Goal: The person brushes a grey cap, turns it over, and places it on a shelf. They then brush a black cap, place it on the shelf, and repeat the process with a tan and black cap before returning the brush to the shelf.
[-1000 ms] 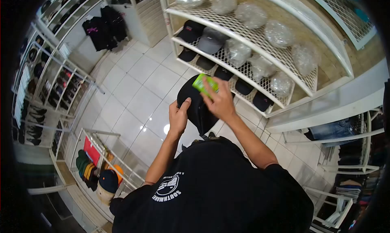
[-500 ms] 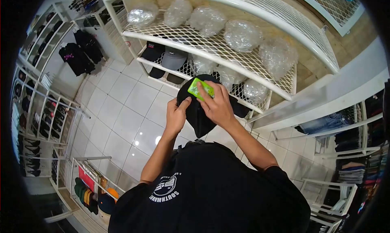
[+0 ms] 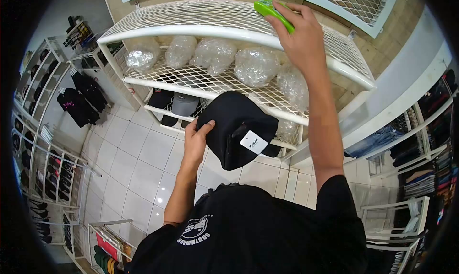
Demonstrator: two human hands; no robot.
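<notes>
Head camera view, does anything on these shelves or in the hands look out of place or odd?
Only one thing: the green tool under the right hand sits alone on the top wire shelf, away from the bagged caps below. The black cap in the left hand looks undamaged.

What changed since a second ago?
The right hand lifted the green tool off the black cap and up to the top wire shelf, uncovering the cap's white tag. The left hand still grips the cap.

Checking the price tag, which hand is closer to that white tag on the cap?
Left. The left hand grips the black cap beside the white tag; the right hand is up on the top shelf.
</notes>
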